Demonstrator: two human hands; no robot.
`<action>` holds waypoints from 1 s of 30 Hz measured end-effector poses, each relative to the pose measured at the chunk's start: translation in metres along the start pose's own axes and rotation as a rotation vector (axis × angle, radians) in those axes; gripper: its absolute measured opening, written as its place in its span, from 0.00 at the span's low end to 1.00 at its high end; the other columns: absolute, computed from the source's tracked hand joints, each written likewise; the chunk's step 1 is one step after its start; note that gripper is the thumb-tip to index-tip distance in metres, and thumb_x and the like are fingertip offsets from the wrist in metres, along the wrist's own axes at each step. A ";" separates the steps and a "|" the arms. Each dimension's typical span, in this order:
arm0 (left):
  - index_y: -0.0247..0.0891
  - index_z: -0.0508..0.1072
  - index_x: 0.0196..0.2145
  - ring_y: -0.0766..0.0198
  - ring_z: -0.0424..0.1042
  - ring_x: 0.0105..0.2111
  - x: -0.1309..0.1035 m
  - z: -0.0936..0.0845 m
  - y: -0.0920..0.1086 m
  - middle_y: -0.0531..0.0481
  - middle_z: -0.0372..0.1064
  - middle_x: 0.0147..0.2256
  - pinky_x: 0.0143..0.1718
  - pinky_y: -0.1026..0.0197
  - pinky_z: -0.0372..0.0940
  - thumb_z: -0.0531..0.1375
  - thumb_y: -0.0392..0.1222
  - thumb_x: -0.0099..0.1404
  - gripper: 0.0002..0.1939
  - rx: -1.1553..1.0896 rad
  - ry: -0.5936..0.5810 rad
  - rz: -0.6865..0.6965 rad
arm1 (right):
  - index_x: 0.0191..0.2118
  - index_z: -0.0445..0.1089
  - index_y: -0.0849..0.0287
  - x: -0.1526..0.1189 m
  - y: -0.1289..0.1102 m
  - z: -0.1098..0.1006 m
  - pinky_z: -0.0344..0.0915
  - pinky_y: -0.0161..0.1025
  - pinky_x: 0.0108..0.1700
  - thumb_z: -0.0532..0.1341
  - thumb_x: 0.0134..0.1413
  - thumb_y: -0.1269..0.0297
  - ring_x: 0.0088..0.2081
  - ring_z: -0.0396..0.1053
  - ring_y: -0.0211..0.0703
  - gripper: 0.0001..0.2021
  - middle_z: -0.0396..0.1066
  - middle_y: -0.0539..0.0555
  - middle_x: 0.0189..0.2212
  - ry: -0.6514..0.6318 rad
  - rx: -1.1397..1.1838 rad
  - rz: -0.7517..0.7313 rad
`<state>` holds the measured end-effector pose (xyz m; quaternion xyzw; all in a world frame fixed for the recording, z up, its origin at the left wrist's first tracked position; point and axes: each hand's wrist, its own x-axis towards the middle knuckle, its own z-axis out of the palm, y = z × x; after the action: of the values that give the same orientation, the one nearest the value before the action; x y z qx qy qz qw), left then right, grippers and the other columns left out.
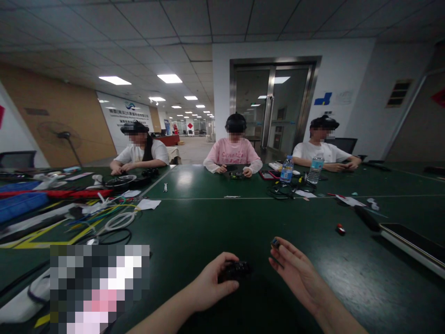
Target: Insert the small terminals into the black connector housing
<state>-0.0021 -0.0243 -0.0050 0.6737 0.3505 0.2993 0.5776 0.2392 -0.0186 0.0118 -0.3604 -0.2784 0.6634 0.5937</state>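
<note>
My left hand [217,283] is closed around a small black object [239,268] just above the green table; its dark shape blends into the tabletop and I cannot make out its kind. To the right, my right hand [295,269] is raised a little, pinching a small dark piece with a bluish face [275,242] between thumb and fingertips. The two hands are apart, and the held things do not touch. A small red and black object [340,229] lies on the table beyond my right hand.
Cables [120,221], a blue tray [22,206] and a white power strip [24,301] crowd the left side. A flat dark device with a pale edge [413,243] lies at right. Water bottles [315,168] stand across the table, where several people sit.
</note>
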 end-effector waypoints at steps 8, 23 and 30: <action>0.39 0.61 0.48 0.62 0.67 0.39 0.002 0.001 -0.001 0.50 0.66 0.42 0.39 0.61 0.61 0.60 0.31 0.56 0.22 -0.026 -0.013 0.003 | 0.32 0.76 0.55 -0.002 0.002 0.006 0.67 0.39 0.40 0.75 0.28 0.58 0.34 0.70 0.41 0.19 0.75 0.49 0.31 0.012 0.009 0.038; 0.40 0.61 0.49 0.59 0.67 0.43 0.000 -0.001 -0.003 0.49 0.65 0.45 0.42 0.58 0.61 0.61 0.32 0.57 0.22 0.051 -0.011 0.008 | 0.36 0.76 0.53 -0.004 0.003 0.008 0.66 0.41 0.41 0.75 0.29 0.59 0.36 0.70 0.43 0.20 0.75 0.50 0.32 0.000 -0.059 0.024; 0.41 0.62 0.49 0.60 0.67 0.40 0.000 -0.001 -0.004 0.50 0.65 0.42 0.40 0.58 0.62 0.61 0.32 0.57 0.22 0.072 0.019 0.009 | 0.33 0.76 0.55 -0.004 0.008 0.008 0.66 0.42 0.41 0.74 0.29 0.58 0.37 0.70 0.45 0.19 0.75 0.52 0.33 -0.013 -0.136 0.005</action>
<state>-0.0029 -0.0233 -0.0094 0.6926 0.3635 0.2957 0.5484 0.2287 -0.0233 0.0108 -0.3965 -0.3256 0.6467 0.5644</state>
